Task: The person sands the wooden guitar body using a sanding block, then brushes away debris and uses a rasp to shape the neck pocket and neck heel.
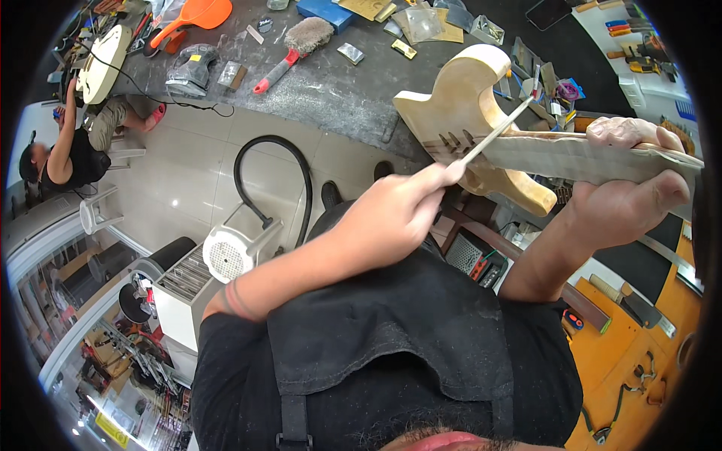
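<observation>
An unfinished pale wood electric guitar body [459, 98] with a neck lies across the edge of the dark workbench, to the right of centre. Along the neck runs a pale grey covering strip [556, 160], its edges uneven. My left hand [414, 203] is closed around a thin light wooden stick [500, 129], which slants up and right over the body; the kind of tool at its far end is too small to tell. Around the far part of the neck my right hand [632, 210] is wrapped, with fingers showing beyond the neck's far edge. Dark slots show in the body beside the stick.
On the workbench [346, 98] lie a grey-headed brush [301, 45], an orange scoop [197, 15], and small packets. A white stool [228, 254] and a black hose [307, 177] stand at left. Another person [68, 154] works with a pale guitar body [104, 64] at far left.
</observation>
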Motion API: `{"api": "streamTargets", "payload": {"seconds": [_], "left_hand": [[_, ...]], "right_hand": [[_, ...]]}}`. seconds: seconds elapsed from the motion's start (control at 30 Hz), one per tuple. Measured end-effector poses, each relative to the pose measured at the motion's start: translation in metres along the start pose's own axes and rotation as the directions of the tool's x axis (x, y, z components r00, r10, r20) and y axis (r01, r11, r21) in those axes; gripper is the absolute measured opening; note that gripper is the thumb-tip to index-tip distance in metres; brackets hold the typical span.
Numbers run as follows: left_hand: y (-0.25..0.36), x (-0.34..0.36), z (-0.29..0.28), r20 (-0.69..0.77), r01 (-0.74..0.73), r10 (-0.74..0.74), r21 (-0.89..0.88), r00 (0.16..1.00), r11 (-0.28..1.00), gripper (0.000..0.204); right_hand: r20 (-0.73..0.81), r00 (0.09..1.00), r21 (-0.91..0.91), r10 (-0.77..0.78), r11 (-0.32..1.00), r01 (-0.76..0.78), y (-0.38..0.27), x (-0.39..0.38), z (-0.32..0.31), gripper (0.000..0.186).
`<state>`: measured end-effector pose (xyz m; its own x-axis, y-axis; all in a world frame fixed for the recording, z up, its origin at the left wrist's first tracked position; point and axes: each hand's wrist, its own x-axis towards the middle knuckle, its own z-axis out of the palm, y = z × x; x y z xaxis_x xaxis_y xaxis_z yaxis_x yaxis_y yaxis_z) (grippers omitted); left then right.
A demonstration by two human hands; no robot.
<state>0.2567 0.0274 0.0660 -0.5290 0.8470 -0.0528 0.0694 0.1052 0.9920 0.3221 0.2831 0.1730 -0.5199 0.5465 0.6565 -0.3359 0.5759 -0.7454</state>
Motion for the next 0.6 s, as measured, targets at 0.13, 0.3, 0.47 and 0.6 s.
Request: {"api": "streamTargets", "payload": {"seconds": [0.13,0.3,0.47,0.6], "left_hand": [[0.004,-0.008,-0.007,0.01,0.017,-0.018,0.118,1.0,0.993,0.038],[0.002,0.052,0.005,-0.042,-0.104,0.121,0.28,0.992,0.954,0.037],[0.012,-0.011,-0.002,-0.019,0.043,-0.042,0.082,0.999,0.996,0.037],[-0.006,0.027,0.007,-0.072,-0.14,0.173,0.328,0.982,0.934,0.038]], "right_hand": [[0.051,0.999,0.03,-0.009,1.0,0.007,0.006,0.003,-0.01,0.081],[0.04,0.998,-0.043,-0.049,0.998,0.051,0.002,0.002,-0.002,0.079],[0.034,0.999,-0.064,-0.037,0.997,0.039,0.003,0.002,-0.006,0.078],[0.068,0.995,0.057,-0.069,0.996,0.066,0.006,0.002,-0.008,0.077]]}}
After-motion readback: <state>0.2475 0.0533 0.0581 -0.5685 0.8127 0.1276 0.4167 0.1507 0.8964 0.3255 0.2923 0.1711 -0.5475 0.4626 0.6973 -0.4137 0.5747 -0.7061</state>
